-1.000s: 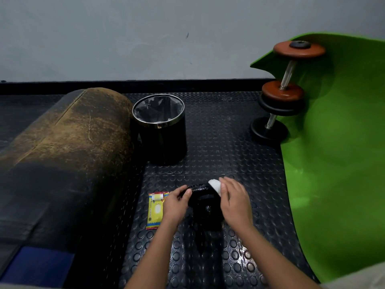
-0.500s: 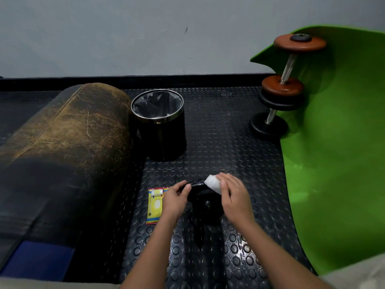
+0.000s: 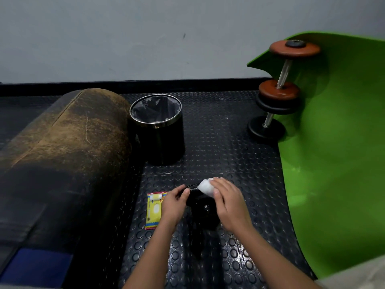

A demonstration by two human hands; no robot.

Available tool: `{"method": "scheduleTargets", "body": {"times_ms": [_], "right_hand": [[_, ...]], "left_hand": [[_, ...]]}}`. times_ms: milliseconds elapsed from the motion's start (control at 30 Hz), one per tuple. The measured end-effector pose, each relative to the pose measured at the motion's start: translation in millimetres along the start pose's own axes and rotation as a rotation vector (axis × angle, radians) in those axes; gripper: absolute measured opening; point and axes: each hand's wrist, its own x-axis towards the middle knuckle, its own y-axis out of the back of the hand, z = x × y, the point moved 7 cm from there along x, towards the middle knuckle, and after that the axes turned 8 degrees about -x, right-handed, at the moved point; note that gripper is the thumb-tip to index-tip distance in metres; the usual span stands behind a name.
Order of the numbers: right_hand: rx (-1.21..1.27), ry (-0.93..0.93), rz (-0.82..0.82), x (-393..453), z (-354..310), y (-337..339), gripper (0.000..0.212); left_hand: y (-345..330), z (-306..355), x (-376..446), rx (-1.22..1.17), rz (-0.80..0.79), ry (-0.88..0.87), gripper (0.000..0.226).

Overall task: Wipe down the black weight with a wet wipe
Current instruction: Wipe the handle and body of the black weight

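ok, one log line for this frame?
phase: wiping | left hand: steadies weight | right hand: presses wipe on weight top | wipe pack: floor, left of weight

Dim room; glare glints off the studded floor [image 3: 235, 261] near the arms, the weight [image 3: 203, 207] lost in shadow, edges bowed.

Black weight [image 3: 205, 209] largely hidden between left hand [image 3: 174, 204] and right hand [image 3: 230, 205]; outline lost in shadow, shape unclear. Wet wipe [image 3: 205, 187] partly covered by right fingers at weight's far side. Wipe packet [image 3: 154, 209], left of weight, partly under left hand; print too small to read. Green mat [image 3: 337, 153], right of weight, cut off by frame edge.
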Motion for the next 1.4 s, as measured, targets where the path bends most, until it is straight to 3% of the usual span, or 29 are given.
{"method": "scheduleTargets", "body": {"times_ms": [200,333,433,633,867,1067,1267,1400], "right_hand": [[0.077,-0.280,-0.029,14,21,-1,0.037],[-0.138,-0.148,-0.116,29,-3,-7,0.046],[-0.143,-0.050,-0.167,35,-14,-10,0.052],[-0.186,-0.148,-0.358,55,7,-1,0.071],[-0.201,0.003,-0.509,65,-42,-25,0.075],[-0.136,-0.099,-0.625,69,-29,-25,0.089],[-0.178,-0.218,-0.658,77,9,-23,0.096],[-0.213,-0.126,-0.619,75,-16,-26,0.085]], "left_hand": [[0,-3,-1,-0.039,-0.018,0.013,0.042],[0,-2,0,-0.032,-0.007,0.008,0.040],[1,-2,0,-0.042,-0.008,0.014,0.040],[0,-5,-1,-0.096,-0.027,0.038,0.041],[1,-13,4,-0.154,0.001,0.051,0.041],[2,-14,7,-0.144,0.005,0.045,0.040],[2,-16,8,-0.131,0.006,0.047,0.041],[1,-16,9,-0.133,0.011,0.043,0.041]]}}
